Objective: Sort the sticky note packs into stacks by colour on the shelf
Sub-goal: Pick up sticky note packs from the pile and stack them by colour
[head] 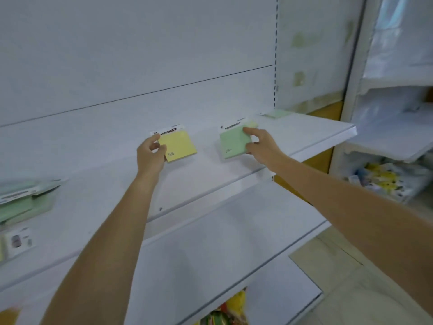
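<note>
A yellow sticky note pack lies on the white shelf, and my left hand grips its left edge. To its right sits a green sticky note pack with my right hand closed on its right side; a yellow pack peeks out from under it at the back. Another green pack lies far back at the shelf's right end. A stack of green packs rests at the far left of the shelf.
A lower white shelf juts out beneath my arms. Packaged items hang at the lower left. Colourful goods sit below the lower shelf. A neighbouring rack on the right holds wrapped items.
</note>
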Demonstrator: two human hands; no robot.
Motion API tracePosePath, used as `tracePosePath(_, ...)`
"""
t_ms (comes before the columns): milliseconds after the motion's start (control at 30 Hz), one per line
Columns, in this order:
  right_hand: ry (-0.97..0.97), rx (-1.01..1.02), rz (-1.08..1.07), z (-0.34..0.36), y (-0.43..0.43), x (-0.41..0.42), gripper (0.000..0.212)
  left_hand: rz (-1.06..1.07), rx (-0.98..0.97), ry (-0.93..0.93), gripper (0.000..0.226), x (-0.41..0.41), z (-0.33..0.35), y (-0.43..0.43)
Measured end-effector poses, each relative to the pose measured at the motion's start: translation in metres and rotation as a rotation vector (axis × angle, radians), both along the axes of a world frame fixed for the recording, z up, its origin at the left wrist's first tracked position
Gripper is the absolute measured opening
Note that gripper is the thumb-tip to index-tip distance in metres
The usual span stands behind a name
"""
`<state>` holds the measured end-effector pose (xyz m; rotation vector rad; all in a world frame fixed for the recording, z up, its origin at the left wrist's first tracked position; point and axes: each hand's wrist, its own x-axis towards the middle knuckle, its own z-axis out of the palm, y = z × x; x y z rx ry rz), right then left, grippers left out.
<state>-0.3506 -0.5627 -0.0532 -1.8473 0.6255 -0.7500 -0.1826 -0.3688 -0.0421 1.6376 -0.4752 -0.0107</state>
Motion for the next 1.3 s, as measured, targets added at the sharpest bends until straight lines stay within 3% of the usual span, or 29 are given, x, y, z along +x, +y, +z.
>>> tracePosePath(467, -0.012, 0.039, -0.19, -0.007, -0.163, -0.004, 0.048, -0.121, 0.079, 0.006, 0.039, 0.022, 0.004, -0.185)
tracePosePath(967, -0.043, 0.106, -0.112, 0.007, -0.326, 0.063, 0.043, 0.018, 0.181, 0.098, 0.023, 0.043, -0.021, -0.306)
tracePosePath(1133, 0.008, 0.031, -0.075, 0.008, -0.349, 0.075, 0.043, 0.156, 0.39, -0.094, 0.029, 0.025, -0.026, -0.326)
tracePosePath(1300, 0.03, -0.035, -0.029, -0.007, -0.362, 0.078, 0.044, 0.142, 0.538, -0.162, 0.036, 0.017, -0.032, -0.332)
